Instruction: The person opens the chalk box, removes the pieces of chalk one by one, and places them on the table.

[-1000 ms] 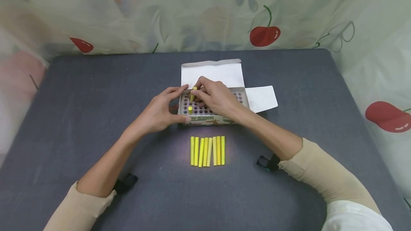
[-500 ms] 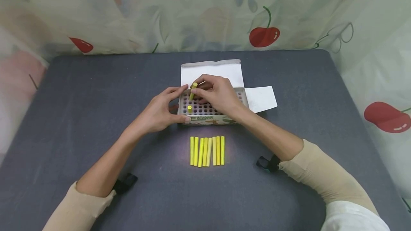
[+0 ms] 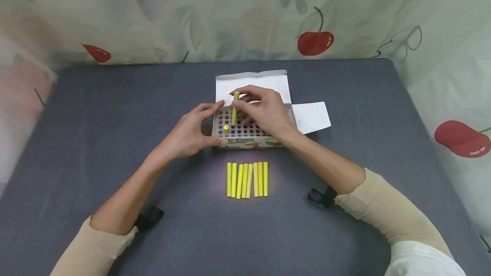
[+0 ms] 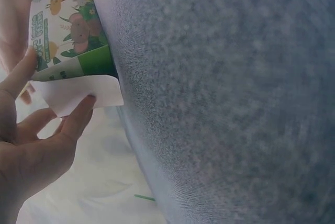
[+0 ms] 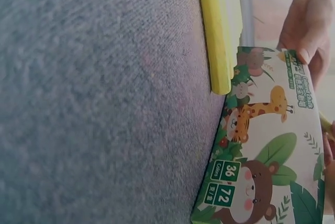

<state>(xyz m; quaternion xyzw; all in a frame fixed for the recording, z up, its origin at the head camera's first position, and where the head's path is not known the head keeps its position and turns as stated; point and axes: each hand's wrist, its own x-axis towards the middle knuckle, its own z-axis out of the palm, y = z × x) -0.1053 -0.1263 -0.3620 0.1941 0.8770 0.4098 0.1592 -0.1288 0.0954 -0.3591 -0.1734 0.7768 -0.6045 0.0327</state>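
Note:
My left hand (image 3: 192,133) holds the left end of a chalk box (image 3: 253,143), thumb at the front corner and fingertips at the back edge. The box stands open, with a grid of holes inside. Over its left part my right hand (image 3: 264,107) pinches a yellow chalk stick (image 3: 235,112), nearly upright, its lower end at the holes; whether it is inside one cannot be told. Another yellow chalk (image 3: 226,129) stands in a hole near the front left. In the right wrist view, printed animals cover the box's front (image 5: 261,145).
Several yellow chalks (image 3: 245,181) lie side by side in a row on the dark table (image 3: 172,233), in front of the box. A white lid (image 3: 264,83) is folded back behind it, and a side flap (image 3: 312,117) sticks out to the right. A patterned curtain (image 3: 230,20) hangs behind.
My right hand has risen slightly, and more of the pinched chalk shows above the holes, now more upright and a little to the right. My left hand stays on the box.

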